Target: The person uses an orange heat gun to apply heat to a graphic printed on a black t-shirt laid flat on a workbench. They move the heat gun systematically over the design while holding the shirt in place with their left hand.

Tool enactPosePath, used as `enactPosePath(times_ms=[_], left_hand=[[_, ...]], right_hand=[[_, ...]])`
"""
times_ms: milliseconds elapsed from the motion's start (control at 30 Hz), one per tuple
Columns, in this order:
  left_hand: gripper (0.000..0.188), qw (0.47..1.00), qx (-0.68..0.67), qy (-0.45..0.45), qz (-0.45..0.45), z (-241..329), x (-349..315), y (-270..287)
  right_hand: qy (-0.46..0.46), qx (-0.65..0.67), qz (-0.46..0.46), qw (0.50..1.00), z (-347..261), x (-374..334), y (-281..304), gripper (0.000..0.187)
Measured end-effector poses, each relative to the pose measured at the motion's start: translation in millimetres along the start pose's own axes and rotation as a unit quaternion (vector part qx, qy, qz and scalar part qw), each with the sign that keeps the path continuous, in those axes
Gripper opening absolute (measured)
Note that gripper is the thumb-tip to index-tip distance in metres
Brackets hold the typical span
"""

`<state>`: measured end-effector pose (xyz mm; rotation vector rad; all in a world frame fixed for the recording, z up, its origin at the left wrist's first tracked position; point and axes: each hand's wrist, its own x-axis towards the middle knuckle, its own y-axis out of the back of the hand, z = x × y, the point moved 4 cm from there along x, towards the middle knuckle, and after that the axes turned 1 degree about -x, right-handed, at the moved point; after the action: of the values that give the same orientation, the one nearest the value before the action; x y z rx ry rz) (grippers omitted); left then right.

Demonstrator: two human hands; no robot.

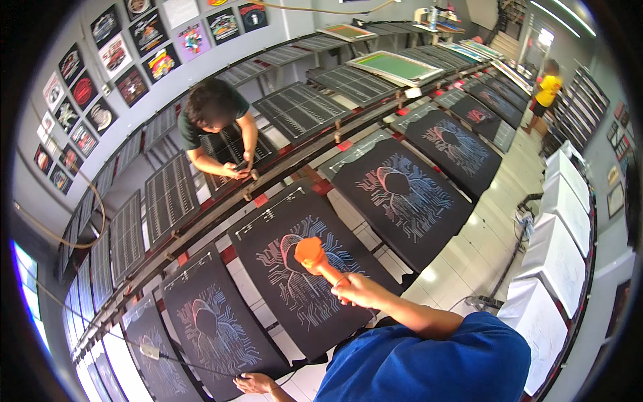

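Observation:
My right hand [358,292] is wrapped round the handle of an orange hair dryer [312,256]. The dryer is raised over a black T-shirt [295,321] with a printed hooded figure and circuit lines, laid flat on a board. Lower down, my left hand [255,383] has its fingers closed on a thin black cord [201,370], beside the lower edge of another black printed shirt [184,305]. The cord runs left to a small white connector box [150,351].
Across the rail [295,161], a person [213,117] leans over with a small dark object in both hands. More printed shirts [402,194] line the row. White-covered boards [552,248] stand right. A green-mesh screen frame [395,67] lies farther back; someone in yellow [548,90] stands beyond.

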<state>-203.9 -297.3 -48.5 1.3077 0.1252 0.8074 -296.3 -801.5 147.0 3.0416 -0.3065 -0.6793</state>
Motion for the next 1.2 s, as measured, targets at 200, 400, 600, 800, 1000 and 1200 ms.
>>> enactPosePath(times_ms=[200, 400, 600, 800, 1000, 1200], left_hand=[[0.042, 0.972, -0.005, -0.206, 0.113, -8, 11, -16], [0.043, 0.989, -0.02, -0.133, 0.068, 18, -21, 22], [0.054, 0.982, 0.024, -0.142, 0.123, 23, -74, 37], [0.038, 0.924, -0.339, -0.171, 0.037, 160, -266, 99], [0.033, 0.927, -0.319, -0.121, -0.157, 302, -421, 170], [0.041, 0.971, -0.155, -0.124, -0.136, 296, -474, 123]], right_hand=[[0.012, 0.032, -0.03, 0.999, 6, -24, 16, 0.032], [0.003, 0.117, -0.085, 0.989, 32, -32, 81, 0.029], [0.032, 0.268, -0.108, 0.957, 59, -64, 208, 0.029], [-0.021, 0.335, -0.09, 0.938, 98, -117, 360, 0.046], [-0.026, 0.3, -0.087, 0.949, 106, -105, 446, 0.046], [0.015, 0.245, -0.106, 0.964, 42, -60, 472, 0.04]])
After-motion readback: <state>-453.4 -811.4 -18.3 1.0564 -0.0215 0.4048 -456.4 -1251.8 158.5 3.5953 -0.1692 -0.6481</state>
